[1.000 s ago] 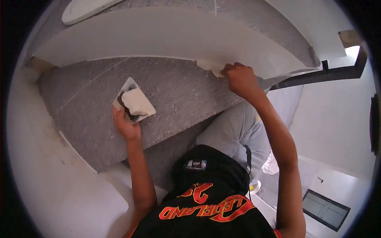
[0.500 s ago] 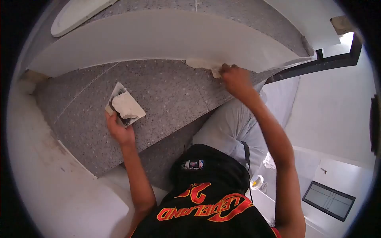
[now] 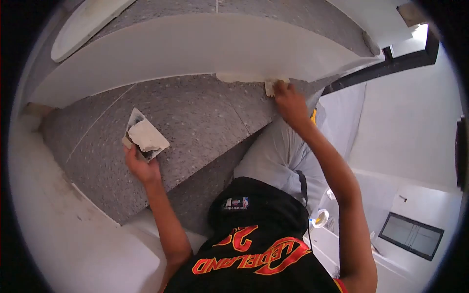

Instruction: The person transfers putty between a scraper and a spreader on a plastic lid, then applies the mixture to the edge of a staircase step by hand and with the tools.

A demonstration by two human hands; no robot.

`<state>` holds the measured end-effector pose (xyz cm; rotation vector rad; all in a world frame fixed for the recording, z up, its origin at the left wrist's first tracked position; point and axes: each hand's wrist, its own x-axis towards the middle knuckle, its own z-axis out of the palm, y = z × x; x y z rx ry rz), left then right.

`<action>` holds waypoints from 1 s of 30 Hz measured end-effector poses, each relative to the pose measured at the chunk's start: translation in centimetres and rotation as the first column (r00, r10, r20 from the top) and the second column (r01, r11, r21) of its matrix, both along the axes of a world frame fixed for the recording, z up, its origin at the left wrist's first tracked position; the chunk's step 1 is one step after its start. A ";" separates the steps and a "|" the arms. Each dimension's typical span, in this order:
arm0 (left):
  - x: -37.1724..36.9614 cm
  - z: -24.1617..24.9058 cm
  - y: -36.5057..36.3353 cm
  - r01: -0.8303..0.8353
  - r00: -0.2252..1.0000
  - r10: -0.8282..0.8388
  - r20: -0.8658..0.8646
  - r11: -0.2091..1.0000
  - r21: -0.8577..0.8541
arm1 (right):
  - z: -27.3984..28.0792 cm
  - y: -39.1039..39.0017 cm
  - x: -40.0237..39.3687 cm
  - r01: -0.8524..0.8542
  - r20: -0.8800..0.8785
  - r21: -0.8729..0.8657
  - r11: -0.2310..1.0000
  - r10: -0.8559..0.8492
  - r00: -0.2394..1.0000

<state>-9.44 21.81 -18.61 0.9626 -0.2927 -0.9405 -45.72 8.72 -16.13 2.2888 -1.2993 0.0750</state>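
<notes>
My left hand (image 3: 142, 166) is closed round the edge of a flat metal trowel (image 3: 136, 116), held over the speckled grey stair tread (image 3: 195, 122). A thick lump of cream putty (image 3: 146, 136) sits on the trowel. At the foot of the white riser (image 3: 161, 53), my right hand (image 3: 292, 103) grips what looks like a putty knife (image 3: 270, 88), its blade coated with putty and its handle mostly hidden. Fresh cream putty (image 3: 239, 77) lines the joint between riser and tread, just left of that hand. Something yellow (image 3: 313, 116) shows beside my right wrist.
Another speckled step (image 3: 273, 14) lies above the riser, with a long white piece (image 3: 83, 29) at its upper left. A white wall (image 3: 44, 185) bounds the left side. Far below at the right are a white bucket (image 3: 320, 218) and a dark-framed window (image 3: 411, 235).
The view has shifted slightly. My right hand has moved a little along the riser's foot to the right, and more putty shows in the joint. My left hand still holds the loaded trowel.
</notes>
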 end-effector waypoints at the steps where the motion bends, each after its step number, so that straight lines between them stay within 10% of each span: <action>1: -0.2 0.2 0.1 -0.029 1.000 0.029 0.008 0.999 0.020 | 1.2 -0.3 0.1 0.014 0.003 0.005 1.000 -0.014 1.000; 3: 0.6 -0.8 0.3 0.019 0.999 -0.019 0.028 1.000 0.005 | 5.0 -1.8 -0.1 0.080 -0.077 0.363 0.928 -0.056 0.995; 6: 0.2 0.3 -0.4 0.015 1.000 -0.015 0.023 1.000 -0.003 | 7.9 -1.5 -0.8 0.215 -0.196 0.433 0.875 -0.141 0.970; 15: 0.7 -0.7 0.0 -0.007 1.000 0.006 -0.027 1.000 -0.008 | 3.2 1.2 -3.1 0.079 0.183 0.090 0.993 -0.095 0.979; 24: 0.0 0.5 -0.2 -0.060 0.998 0.058 0.034 0.997 0.051 | 7.8 -1.1 -4.4 0.101 -0.161 0.398 0.912 -0.039 0.986; 30: 0.2 0.0 0.2 -0.054 0.998 0.051 0.040 0.997 0.056 | 5.1 0.7 -5.3 0.186 0.016 0.236 0.954 -0.195 0.981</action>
